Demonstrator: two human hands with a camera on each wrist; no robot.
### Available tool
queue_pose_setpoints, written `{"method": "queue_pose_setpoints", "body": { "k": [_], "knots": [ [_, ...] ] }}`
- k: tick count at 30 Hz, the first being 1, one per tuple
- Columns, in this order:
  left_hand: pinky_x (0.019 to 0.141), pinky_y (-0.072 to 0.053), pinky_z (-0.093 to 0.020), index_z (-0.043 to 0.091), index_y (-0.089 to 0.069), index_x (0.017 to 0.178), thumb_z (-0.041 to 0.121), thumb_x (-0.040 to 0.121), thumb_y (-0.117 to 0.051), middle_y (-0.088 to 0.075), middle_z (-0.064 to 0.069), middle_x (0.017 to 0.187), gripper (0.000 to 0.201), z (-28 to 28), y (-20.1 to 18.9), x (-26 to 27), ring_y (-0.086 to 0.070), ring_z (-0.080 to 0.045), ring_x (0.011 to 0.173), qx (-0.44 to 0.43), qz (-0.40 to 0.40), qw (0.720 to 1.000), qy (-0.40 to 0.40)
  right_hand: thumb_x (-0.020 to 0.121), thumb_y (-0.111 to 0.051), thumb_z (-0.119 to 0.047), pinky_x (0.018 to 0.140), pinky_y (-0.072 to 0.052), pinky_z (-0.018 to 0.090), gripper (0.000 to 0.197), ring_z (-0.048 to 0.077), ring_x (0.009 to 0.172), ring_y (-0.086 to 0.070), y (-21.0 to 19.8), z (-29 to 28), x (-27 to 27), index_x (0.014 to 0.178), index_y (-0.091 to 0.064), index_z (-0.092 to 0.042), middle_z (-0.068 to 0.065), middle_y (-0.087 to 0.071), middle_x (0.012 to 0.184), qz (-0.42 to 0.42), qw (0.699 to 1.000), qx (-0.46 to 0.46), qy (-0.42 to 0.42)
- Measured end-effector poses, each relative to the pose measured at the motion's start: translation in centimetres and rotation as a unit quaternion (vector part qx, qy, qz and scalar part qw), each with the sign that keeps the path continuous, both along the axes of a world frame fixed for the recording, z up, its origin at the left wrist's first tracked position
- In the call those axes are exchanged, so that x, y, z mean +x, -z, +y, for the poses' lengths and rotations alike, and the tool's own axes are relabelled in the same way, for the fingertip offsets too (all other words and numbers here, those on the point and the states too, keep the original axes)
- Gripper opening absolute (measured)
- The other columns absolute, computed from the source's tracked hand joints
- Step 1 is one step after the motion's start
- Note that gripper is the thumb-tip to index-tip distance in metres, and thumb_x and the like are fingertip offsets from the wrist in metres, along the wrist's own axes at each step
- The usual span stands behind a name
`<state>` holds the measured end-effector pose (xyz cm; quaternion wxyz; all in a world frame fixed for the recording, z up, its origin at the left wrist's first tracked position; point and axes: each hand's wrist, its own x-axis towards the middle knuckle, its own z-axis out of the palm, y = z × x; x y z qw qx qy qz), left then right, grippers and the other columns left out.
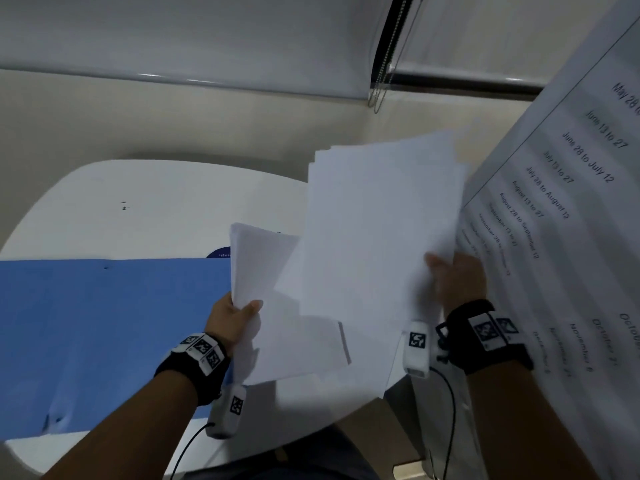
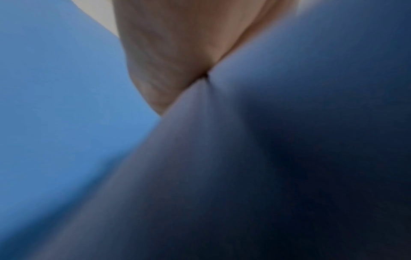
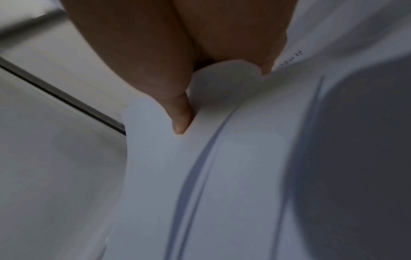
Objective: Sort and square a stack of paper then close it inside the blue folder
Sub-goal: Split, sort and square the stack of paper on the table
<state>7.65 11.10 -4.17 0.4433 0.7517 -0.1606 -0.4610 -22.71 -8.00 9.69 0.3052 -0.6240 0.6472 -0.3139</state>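
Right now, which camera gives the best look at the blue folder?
The head view: the blue folder lies open and flat on the white table, left of the left hand. The left wrist view shows only a blurred blue patch of it. The right wrist view shows just paper, no folder.

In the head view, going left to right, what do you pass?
Blue folder → left hand gripping a small sheaf → larger fanned sheets → right hand → printed date sheet.
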Motion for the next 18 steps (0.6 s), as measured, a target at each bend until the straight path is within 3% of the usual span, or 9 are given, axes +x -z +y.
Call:
{"method": "queue_pose_setpoints", "body": {
  "k": [2, 5, 8, 11, 13, 15, 18],
  "knots": [
    [0.088, -0.057, -0.051, 0.008, -0.065, 0.113, 0.026, 0.087, -0.074, -0.071, -0.011, 0.107, 0.032, -0.3, 0.6, -0.1, -0.067, -0.034, 0.098, 0.038, -0.012, 0.999, 0.005, 0.089, -0.067, -0.018, 0.072, -0.04, 0.023, 0.022, 0.018, 0.085, -0.06, 3.5, 0.9, 1.1, 0.1, -0.071, 0.0, 0.005, -0.068, 0.092, 0.029, 0.996, 0.076, -0.039],
    [0.091, -0.056, -0.051, 0.005, -0.064, 0.117, 0.029, 0.089, -0.072, -0.07, -0.013, 0.111, 0.038, -0.8, 0.9, 0.1, -0.067, -0.035, 0.101, 0.081, -0.021, 0.996, 0.011, 0.091, -0.066, -0.018, 0.081, -0.047, 0.026, 0.029, 0.022, 0.093, -0.063, 9.7, 2.5, 2.4, 0.113, -0.067, 0.001, 0.011, -0.069, 0.111, 0.035, 0.971, 0.22, -0.09],
    [0.095, -0.054, -0.051, 0.006, -0.064, 0.121, 0.027, 0.092, -0.069, -0.068, -0.013, 0.114, 0.037, -1.0, 1.1, 0.5, -0.066, -0.035, 0.104, 0.098, -0.003, 0.995, -0.001, 0.091, -0.065, -0.017, 0.092, -0.05, 0.032, 0.037, 0.027, 0.108, -0.062, 13.2, 3.1, 2.8, 0.125, -0.061, -0.004, 0.012, -0.065, 0.124, 0.088, 0.952, 0.27, -0.113],
    [0.095, -0.053, -0.053, 0.005, -0.064, 0.118, 0.028, 0.094, -0.065, -0.068, -0.015, 0.116, 0.033, -1.4, 1.0, 0.6, -0.066, -0.035, 0.102, 0.1, -0.014, 0.995, -0.015, 0.096, -0.057, -0.017, 0.106, -0.04, 0.032, 0.048, 0.027, 0.126, -0.051, 13.3, 3.1, 3.5, 0.142, -0.045, -0.01, 0.009, -0.051, 0.141, 0.11, 0.939, 0.285, -0.159],
    [0.093, -0.052, -0.043, 0.002, -0.06, 0.122, 0.026, 0.096, -0.063, -0.065, -0.01, 0.114, 0.035, -1.7, 0.8, 0.1, -0.063, -0.032, 0.103, 0.106, -0.052, 0.993, 0.001, 0.1, -0.047, -0.014, 0.104, -0.037, 0.028, 0.049, 0.027, 0.129, -0.048, 12.9, 3.1, 4.1, 0.147, -0.034, -0.014, 0.008, -0.046, 0.145, 0.127, 0.929, 0.295, -0.182],
    [0.087, -0.047, -0.036, -0.002, -0.056, 0.124, 0.02, 0.097, -0.062, -0.062, -0.012, 0.114, 0.035, -2.0, 0.7, -0.4, -0.061, -0.034, 0.108, 0.112, -0.084, 0.99, 0.009, 0.101, -0.043, -0.011, 0.097, -0.041, 0.029, 0.056, 0.03, 0.123, -0.052, 12.7, 2.7, 5.0, 0.152, -0.022, -0.016, 0.014, -0.048, 0.141, 0.135, 0.935, 0.286, -0.161],
    [0.095, -0.047, -0.041, -0.006, -0.051, 0.131, 0.02, 0.1, -0.057, -0.058, -0.021, 0.132, 0.041, -2.3, 0.9, -0.7, -0.057, -0.038, 0.118, 0.129, -0.104, 0.986, 0.003, 0.099, -0.04, -0.008, 0.098, -0.044, 0.033, 0.062, 0.032, 0.119, -0.054, 12.2, 2.8, 6.7, 0.154, -0.01, -0.014, 0.018, -0.052, 0.135, 0.149, 0.945, 0.266, -0.117]
  ]
}}
